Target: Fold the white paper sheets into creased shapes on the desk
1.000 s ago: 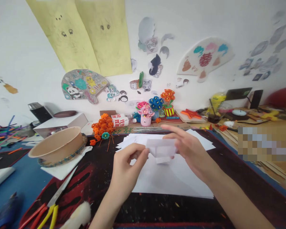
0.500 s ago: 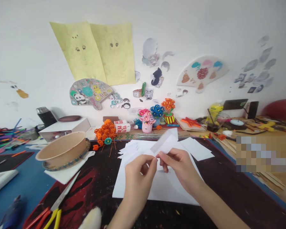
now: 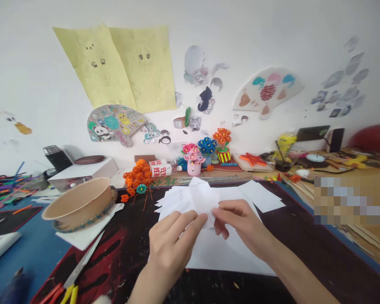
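Observation:
A small folded piece of white paper [image 3: 203, 196] is held up between both hands over the white sheets [image 3: 221, 253] on the dark mat. My left hand [image 3: 175, 238] pinches its lower left edge, fingers closed. On the other side, my right hand [image 3: 240, 221] grips the lower right edge between thumb and fingers. More white sheets [image 3: 264, 196] lie behind and to the right of my hands.
Scissors [image 3: 82, 266] with red and yellow handles lie at the front left, near a round beige container [image 3: 79, 198]. Orange flowers [image 3: 139, 175], a white box [image 3: 85, 171] and small flower pots [image 3: 194, 168] stand along the back. Thin sticks [image 3: 357, 232] lie at the right.
The folded paper has turned more upright and shifted left. My left hand has moved left and its fingers have stretched further over the paper's edge. The view has shifted slightly.

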A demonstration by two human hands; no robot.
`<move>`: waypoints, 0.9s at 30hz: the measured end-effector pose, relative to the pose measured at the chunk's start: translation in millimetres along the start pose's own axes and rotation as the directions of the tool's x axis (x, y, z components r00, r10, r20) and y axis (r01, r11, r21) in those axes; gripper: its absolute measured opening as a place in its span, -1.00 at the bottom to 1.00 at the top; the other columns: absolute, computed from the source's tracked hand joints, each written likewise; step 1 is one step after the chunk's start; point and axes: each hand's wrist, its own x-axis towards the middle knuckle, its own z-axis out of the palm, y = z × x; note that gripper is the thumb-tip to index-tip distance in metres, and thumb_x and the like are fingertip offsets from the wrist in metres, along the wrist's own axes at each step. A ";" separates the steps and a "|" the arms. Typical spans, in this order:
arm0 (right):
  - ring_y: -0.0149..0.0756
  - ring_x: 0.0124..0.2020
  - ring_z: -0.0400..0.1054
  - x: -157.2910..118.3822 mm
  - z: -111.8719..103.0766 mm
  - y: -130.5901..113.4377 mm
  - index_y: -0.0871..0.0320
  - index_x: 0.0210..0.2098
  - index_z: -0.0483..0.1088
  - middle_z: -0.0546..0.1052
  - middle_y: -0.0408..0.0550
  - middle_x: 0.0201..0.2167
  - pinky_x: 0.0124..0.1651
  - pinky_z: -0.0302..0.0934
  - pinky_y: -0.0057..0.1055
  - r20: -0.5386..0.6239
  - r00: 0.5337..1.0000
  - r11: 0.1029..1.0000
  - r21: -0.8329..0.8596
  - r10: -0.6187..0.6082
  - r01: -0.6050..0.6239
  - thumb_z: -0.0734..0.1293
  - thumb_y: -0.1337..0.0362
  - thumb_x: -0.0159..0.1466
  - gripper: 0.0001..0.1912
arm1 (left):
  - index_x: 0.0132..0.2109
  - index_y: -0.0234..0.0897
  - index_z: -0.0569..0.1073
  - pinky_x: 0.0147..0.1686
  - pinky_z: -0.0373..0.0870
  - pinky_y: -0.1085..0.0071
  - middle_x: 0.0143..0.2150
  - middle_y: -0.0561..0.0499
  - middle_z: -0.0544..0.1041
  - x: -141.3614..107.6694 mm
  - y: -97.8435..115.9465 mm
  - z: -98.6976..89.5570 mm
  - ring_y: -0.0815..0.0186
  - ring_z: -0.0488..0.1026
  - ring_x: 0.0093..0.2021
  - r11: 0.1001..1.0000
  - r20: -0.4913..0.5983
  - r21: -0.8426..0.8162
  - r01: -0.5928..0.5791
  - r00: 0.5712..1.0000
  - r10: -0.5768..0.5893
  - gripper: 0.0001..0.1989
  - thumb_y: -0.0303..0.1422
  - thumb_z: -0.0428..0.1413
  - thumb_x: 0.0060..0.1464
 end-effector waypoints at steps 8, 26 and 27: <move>-0.42 -0.61 0.29 3.0 0.9 -3.8 0.16 -0.59 0.39 0.38 -0.20 -0.66 -0.48 0.21 -0.46 -0.050 0.998 0.981 -0.194 -0.024 0.014 0.36 0.03 0.23 -0.61 | -0.06 -0.27 0.48 -0.44 0.24 0.43 -0.32 0.01 0.58 0.3 -5.8 -9.0 0.37 0.35 -0.44 0.997 0.131 0.006 -0.082 0.988 0.081 -0.78 -0.56 0.05 0.19; -0.43 -0.57 0.42 1.0 9.1 2.8 0.19 -0.44 0.49 0.50 -0.15 -0.56 -0.48 0.32 -0.52 -0.009 1.000 1.000 -0.018 -0.025 0.025 0.39 0.17 0.24 -0.78 | 0.10 -0.13 0.29 -0.45 0.30 0.46 -0.18 0.05 0.41 3.7 6.4 17.6 0.41 0.33 -0.43 0.509 0.168 -0.547 0.665 0.682 -0.712 -0.53 -0.31 0.23 0.06; -0.43 -0.57 0.42 1.1 9.5 2.7 0.19 -0.44 0.49 0.50 -0.15 -0.56 -0.47 0.32 -0.52 -0.019 0.999 0.999 -0.022 -0.029 0.029 0.39 0.18 0.24 -0.79 | 0.08 -0.16 0.30 -0.46 0.29 0.46 -0.20 0.05 0.43 3.4 7.3 19.5 0.40 0.34 -0.42 0.447 0.215 -0.563 0.695 0.646 -0.732 -0.57 -0.29 0.21 0.08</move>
